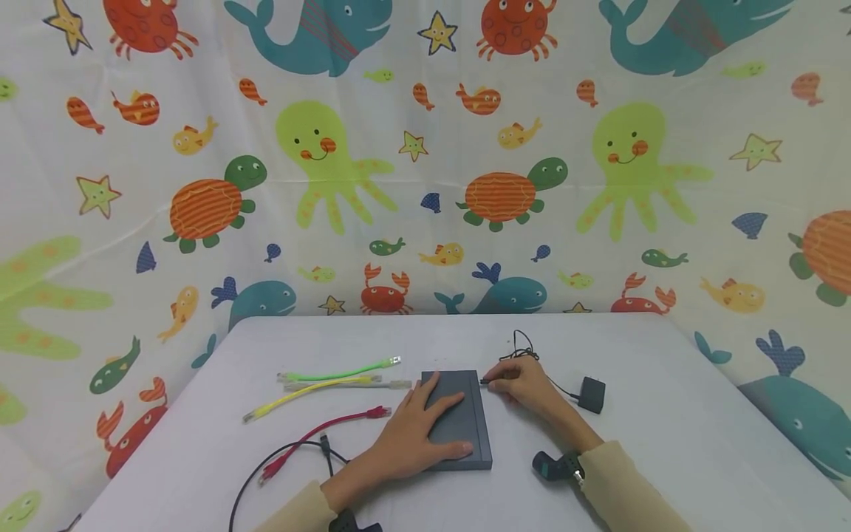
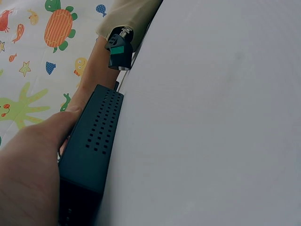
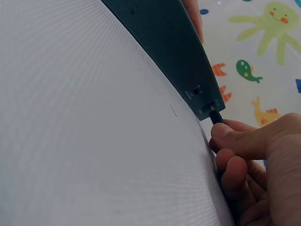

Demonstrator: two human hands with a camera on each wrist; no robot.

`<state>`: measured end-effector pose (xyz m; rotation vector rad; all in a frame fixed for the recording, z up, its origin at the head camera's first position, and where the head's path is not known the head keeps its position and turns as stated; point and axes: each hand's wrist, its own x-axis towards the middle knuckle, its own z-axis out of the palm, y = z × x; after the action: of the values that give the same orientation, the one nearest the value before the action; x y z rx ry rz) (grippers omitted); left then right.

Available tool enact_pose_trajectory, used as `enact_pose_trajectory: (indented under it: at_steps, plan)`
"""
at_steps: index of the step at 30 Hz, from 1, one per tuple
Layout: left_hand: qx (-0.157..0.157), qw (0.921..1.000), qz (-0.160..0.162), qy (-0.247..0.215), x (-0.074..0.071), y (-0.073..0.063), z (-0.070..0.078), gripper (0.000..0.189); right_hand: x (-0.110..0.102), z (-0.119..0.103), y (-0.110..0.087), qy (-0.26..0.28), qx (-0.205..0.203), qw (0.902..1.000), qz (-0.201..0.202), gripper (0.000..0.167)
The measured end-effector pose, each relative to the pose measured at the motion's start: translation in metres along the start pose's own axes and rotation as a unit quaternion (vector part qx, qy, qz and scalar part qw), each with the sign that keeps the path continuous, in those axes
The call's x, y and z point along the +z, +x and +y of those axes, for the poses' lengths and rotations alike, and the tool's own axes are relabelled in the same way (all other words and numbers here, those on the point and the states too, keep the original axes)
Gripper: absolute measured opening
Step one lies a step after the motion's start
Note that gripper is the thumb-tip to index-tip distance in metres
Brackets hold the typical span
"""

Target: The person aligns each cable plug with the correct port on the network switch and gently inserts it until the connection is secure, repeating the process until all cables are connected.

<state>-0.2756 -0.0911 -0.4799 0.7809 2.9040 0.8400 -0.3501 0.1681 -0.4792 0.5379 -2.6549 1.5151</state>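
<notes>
Left hand (image 1: 414, 434) lies spread on the box (image 1: 467, 423) at the middle of the table (image 1: 665, 391); right hand (image 1: 521, 380) pinches a plug (image 3: 216, 117) at the box's right side, toward its far end. Adapter (image 1: 591, 394) lies right, cables (image 1: 332, 423) left.

There's the left hand (image 1: 415, 428) blanketing part of the dark box (image 1: 472, 421), the right hand (image 1: 521, 380) masking part of the plug (image 3: 216, 117)! The black cable (image 1: 242, 492) runs off the head view's bottom edge, the box's lettering (image 3: 189, 93) is too small to read, 2 printed whales (image 1: 339, 41) lose their tops.
</notes>
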Motion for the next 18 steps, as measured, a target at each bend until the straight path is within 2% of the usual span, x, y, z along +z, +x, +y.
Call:
enact_pose_trajectory:
  at_steps: [13, 18]
  plan:
    - [-0.007, 1.0000, -0.002, 0.000, -0.0003, 0.0003, -0.0001, 0.076, -0.0002, -0.0012, 0.0000, -0.001, -0.015, 0.9999, 0.000, 0.012]
    - [-0.007, 1.0000, 0.000, 0.003, 0.0000, 0.0003, 0.0001, 0.076, 0.0003, 0.0012, 0.0019, -0.003, 0.001, 1.0000, 0.004, 0.012]
